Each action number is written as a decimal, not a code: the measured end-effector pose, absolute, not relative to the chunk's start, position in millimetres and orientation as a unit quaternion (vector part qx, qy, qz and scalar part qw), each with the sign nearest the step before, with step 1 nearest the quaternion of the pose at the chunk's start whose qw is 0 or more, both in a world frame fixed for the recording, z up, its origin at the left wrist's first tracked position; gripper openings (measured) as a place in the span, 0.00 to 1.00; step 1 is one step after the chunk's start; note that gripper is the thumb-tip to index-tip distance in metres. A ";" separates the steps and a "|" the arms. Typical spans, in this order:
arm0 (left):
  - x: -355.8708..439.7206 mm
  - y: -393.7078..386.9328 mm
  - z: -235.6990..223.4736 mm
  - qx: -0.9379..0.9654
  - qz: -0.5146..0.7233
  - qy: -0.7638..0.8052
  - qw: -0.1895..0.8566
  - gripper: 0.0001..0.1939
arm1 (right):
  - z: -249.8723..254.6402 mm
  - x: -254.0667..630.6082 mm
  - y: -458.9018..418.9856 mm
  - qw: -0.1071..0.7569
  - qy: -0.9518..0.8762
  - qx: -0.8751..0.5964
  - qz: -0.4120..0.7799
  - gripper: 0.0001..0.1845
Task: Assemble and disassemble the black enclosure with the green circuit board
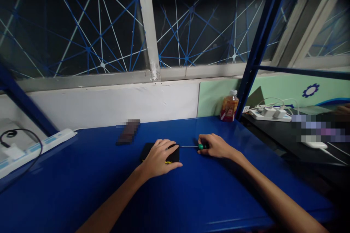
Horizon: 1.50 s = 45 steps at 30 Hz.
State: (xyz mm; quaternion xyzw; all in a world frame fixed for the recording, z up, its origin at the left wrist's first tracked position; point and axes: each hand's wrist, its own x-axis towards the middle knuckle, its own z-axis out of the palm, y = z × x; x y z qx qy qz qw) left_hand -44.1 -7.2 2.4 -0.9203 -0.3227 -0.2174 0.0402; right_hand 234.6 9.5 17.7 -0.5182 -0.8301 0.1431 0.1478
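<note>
My left hand (pixel 160 156) lies over a flat black box (pixel 174 154) with a small yellow marking on its near side. The fingers reach across its top and the thumb runs along its near edge, so much of it is hidden under the palm. In my right hand (pixel 216 145) is a screwdriver (pixel 201 146) with a green handle, pinched between thumb and fingers. Its thin metal shaft points left, with the tip close to the box's right edge; whether they touch I cannot tell.
A dark phone-like slab (pixel 128 133) lies behind the box on the blue table (pixel 191 196). At the back right stands a bottle (pixel 229 107) with a white cap. One white power strip (pixel 35 153) is at the left; another (pixel 270 114) sits on the black table at right.
</note>
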 end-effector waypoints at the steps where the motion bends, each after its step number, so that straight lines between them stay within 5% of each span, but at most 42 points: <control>1: -44.0 -7.2 2.5 -0.920 -0.219 -0.322 0.041 0.29 | 18.7 233.9 8.8 0.148 -0.832 -0.516 0.141 0.14; 6: -44.0 -7.8 4.2 -0.920 -0.225 -0.319 0.040 0.28 | 24.0 235.0 8.2 0.161 -0.834 -0.509 0.141 0.21; 25: -27.8 -14.7 1.0 -0.932 -0.222 -0.287 0.018 0.25 | 33.2 245.4 11.4 0.178 -0.818 -0.520 0.171 0.20; 36: -40.5 -3.7 0.2 -0.921 -0.195 -0.335 0.023 0.37 | 35.2 259.2 13.5 0.201 -0.812 -0.510 0.201 0.22; 45: -45.9 2.5 -0.1 -0.897 -0.264 -0.355 0.002 0.32 | 34.4 236.3 -0.2 0.192 -0.844 -0.426 0.264 0.22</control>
